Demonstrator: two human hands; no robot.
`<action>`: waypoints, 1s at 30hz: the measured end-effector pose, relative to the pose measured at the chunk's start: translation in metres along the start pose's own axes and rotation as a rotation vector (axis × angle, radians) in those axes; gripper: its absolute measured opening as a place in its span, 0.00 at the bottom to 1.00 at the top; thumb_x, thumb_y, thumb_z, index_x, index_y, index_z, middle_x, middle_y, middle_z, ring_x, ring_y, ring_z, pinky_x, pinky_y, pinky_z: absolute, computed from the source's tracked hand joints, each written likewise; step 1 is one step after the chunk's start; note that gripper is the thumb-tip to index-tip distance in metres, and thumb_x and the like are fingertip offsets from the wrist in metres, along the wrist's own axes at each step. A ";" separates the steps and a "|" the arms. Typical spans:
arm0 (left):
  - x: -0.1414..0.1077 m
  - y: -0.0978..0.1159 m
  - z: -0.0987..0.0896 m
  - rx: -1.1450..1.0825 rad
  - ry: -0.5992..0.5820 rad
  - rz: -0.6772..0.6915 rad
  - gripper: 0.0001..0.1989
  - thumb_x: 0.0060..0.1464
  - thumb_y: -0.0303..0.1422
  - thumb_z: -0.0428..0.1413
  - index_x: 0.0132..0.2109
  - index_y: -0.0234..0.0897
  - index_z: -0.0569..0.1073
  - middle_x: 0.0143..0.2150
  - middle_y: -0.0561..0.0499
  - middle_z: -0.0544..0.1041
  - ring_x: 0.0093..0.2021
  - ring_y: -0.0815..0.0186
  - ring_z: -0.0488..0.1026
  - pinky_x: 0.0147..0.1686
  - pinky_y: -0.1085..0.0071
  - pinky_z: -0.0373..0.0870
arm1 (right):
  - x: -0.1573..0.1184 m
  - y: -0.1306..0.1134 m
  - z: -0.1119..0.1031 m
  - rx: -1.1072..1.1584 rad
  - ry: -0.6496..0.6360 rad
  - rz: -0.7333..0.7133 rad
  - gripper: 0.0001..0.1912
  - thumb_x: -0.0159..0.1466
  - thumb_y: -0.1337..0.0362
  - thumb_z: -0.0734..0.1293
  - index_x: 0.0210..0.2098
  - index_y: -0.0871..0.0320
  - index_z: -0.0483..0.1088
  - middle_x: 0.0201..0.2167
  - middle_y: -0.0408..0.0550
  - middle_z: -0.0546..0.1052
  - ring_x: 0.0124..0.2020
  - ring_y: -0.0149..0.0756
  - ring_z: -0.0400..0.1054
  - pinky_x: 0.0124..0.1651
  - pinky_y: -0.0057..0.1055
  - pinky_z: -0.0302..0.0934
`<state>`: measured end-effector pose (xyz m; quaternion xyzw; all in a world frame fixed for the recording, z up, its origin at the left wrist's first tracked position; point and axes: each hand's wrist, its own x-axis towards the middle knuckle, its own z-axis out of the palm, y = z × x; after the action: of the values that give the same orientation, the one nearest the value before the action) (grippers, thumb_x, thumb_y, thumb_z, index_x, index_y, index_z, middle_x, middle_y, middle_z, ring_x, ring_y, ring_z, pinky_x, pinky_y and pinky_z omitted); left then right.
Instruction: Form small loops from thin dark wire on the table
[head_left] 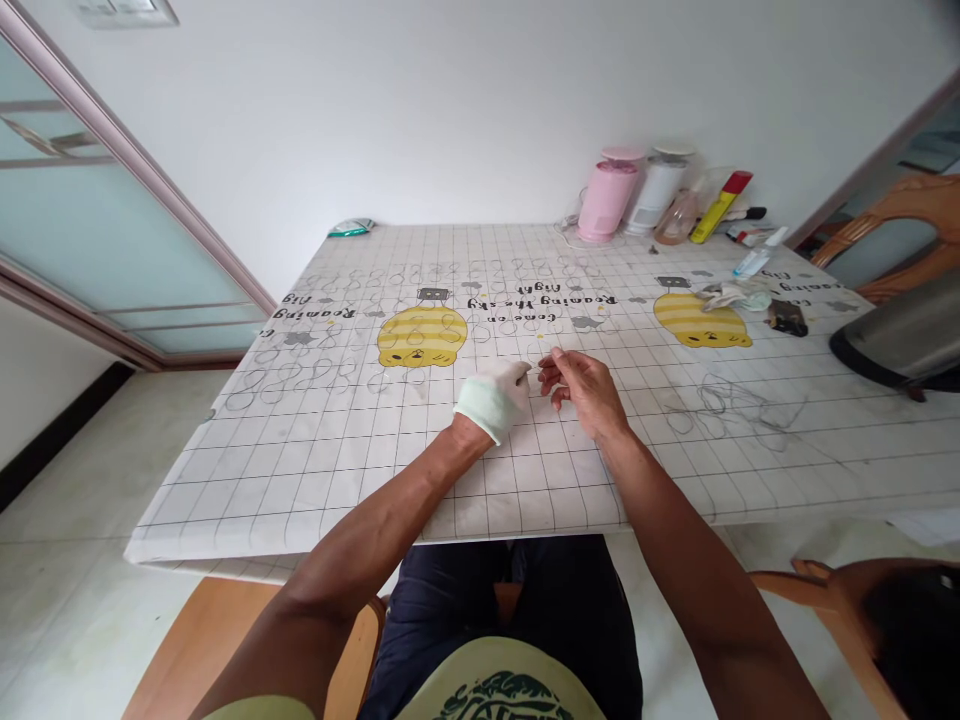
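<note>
My left hand [496, 396], in a white glove with a pale green cuff, is closed over the table, its fingertips pinched together; what they hold is too small to make out. Close to its right, my bare right hand [581, 385] has its thumb and index finger near each other and the other fingers curled, by a faint thin loop. Many thin wire-like rings [300, 375] lie in rows across the left and back of the checked tablecloth [300, 480]. A tangle of thin strands [739, 410] lies to the right of my right hand.
At the back right stand a pink cylinder [609, 198], a white cylinder [656, 195] and a yellow tube with a red cap [720, 208]. A small bottle [759, 255], a crumpled glove [731, 295], a black object [787, 318] and a metal kettle [907, 340] are at the right. A green packet [351, 228] lies back left.
</note>
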<state>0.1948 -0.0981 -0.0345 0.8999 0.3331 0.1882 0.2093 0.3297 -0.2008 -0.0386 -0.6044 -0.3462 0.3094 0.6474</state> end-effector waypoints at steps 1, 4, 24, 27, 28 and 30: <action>-0.001 0.000 -0.001 0.018 -0.006 0.046 0.16 0.69 0.30 0.51 0.48 0.43 0.84 0.38 0.46 0.81 0.38 0.60 0.74 0.36 0.68 0.63 | 0.001 0.000 -0.001 0.000 -0.002 0.006 0.30 0.66 0.34 0.70 0.40 0.57 0.79 0.34 0.53 0.80 0.30 0.37 0.75 0.22 0.28 0.63; -0.001 -0.001 -0.006 0.077 -0.053 0.167 0.17 0.70 0.31 0.49 0.50 0.42 0.84 0.39 0.45 0.79 0.37 0.60 0.72 0.33 0.67 0.60 | 0.006 -0.001 -0.006 0.009 0.009 0.014 0.31 0.65 0.32 0.70 0.39 0.57 0.79 0.35 0.54 0.81 0.29 0.37 0.75 0.22 0.28 0.63; 0.004 -0.009 0.000 -0.007 -0.086 0.195 0.17 0.72 0.34 0.50 0.34 0.40 0.77 0.32 0.50 0.77 0.35 0.63 0.70 0.35 0.69 0.60 | 0.006 0.007 -0.004 -0.065 0.039 0.033 0.19 0.64 0.46 0.75 0.40 0.56 0.81 0.19 0.41 0.69 0.16 0.29 0.56 0.16 0.27 0.45; 0.005 -0.013 0.002 -0.031 -0.073 0.177 0.17 0.71 0.35 0.51 0.33 0.40 0.76 0.32 0.50 0.77 0.35 0.63 0.71 0.36 0.69 0.61 | 0.005 0.006 -0.003 -0.055 0.034 0.035 0.18 0.64 0.47 0.75 0.39 0.56 0.80 0.19 0.41 0.69 0.16 0.29 0.57 0.17 0.27 0.46; 0.005 -0.013 0.003 -0.048 -0.066 0.158 0.16 0.70 0.35 0.52 0.33 0.40 0.77 0.32 0.49 0.77 0.35 0.63 0.71 0.36 0.69 0.61 | 0.005 0.006 -0.002 -0.054 0.034 0.029 0.18 0.65 0.47 0.74 0.39 0.56 0.80 0.19 0.41 0.69 0.17 0.29 0.57 0.17 0.27 0.47; 0.004 -0.013 0.004 -0.097 -0.049 0.100 0.15 0.68 0.34 0.53 0.32 0.41 0.77 0.32 0.49 0.78 0.36 0.63 0.73 0.36 0.70 0.63 | 0.005 0.006 0.000 -0.052 0.039 0.013 0.18 0.66 0.46 0.74 0.40 0.56 0.80 0.19 0.41 0.69 0.17 0.29 0.57 0.18 0.28 0.48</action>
<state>0.1929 -0.0872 -0.0434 0.9086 0.2729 0.1924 0.2508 0.3325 -0.1967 -0.0442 -0.6291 -0.3373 0.2928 0.6361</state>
